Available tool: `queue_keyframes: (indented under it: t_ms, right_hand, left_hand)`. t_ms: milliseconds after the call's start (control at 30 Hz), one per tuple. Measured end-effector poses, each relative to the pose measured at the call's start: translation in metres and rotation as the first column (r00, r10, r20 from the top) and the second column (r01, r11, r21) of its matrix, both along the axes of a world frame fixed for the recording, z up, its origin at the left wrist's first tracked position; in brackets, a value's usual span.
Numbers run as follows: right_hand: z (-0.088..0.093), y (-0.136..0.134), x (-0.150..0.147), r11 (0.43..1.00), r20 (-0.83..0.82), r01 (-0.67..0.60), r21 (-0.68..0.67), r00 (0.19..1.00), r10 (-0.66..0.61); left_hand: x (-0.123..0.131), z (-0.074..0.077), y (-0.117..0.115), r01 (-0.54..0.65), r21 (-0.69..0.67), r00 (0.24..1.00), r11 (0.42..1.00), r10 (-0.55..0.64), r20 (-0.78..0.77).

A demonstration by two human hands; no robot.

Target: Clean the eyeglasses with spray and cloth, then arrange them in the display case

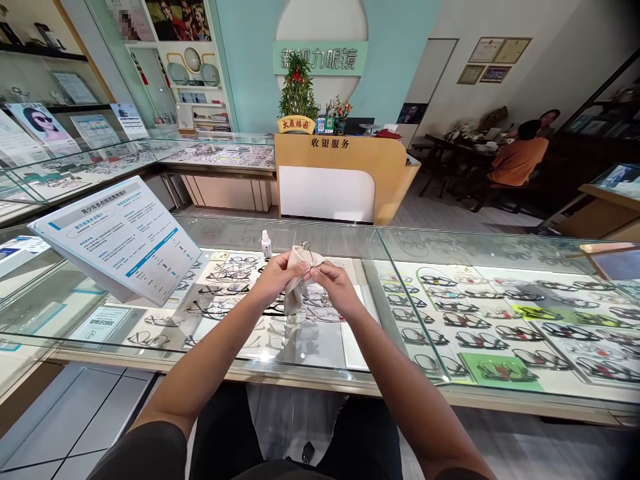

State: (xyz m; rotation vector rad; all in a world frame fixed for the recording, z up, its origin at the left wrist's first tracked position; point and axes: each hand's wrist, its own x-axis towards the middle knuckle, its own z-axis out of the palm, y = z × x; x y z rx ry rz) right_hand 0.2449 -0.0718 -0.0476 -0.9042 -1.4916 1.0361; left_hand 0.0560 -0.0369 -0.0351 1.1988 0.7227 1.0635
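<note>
Both of my hands meet above the glass display case. A pale beige cloth (pixel 296 293) is gripped in my left hand (pixel 280 272), its lower end hanging down. My right hand (pixel 330 277) pinches at the cloth's right side, with fingertips close together. Thin metal parts of a pair of glasses (pixel 306 246) poke out above the cloth; most of the frame is hidden by cloth and fingers. Just left of my hands, a small white bottle (pixel 267 244) stands upright on the glass top.
Rows of eyeglasses (pixel 470 321) lie inside the glass display case (pixel 220 360). At left on it stands a tilted printed sign (pixel 125 233). Beyond is a wooden cashier counter (pixel 345 150) with a plant (pixel 297 90). Far right, a person in orange (pixel 520 160) sits at a table.
</note>
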Motion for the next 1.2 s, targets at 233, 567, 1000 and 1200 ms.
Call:
queue_keyframes:
  t_ms: [233,567,1000,1200]
  right_hand:
    - [-0.002,0.003,0.001,0.999,0.021,-0.033,-0.019,0.999,0.034]
    - [-0.001,-0.001,-0.007,0.988,0.0,-0.148,0.038,0.989,0.148]
    - [0.001,0.001,0.002,0.985,-0.181,-0.107,-0.135,0.98,0.082]
    - [-0.002,0.001,-0.006,0.983,-0.145,-0.169,-0.07,0.977,0.158]
  left_hand:
    - [0.003,0.004,-0.004,0.066,0.119,0.997,0.991,-0.071,0.035]
    - [0.015,0.001,-0.012,-0.104,0.204,0.994,0.973,0.097,0.044]
    - [-0.009,0.001,0.003,0.174,0.24,0.984,0.955,-0.159,-0.08]
    - [0.006,0.006,-0.01,0.044,0.242,0.999,0.969,-0.043,-0.01]
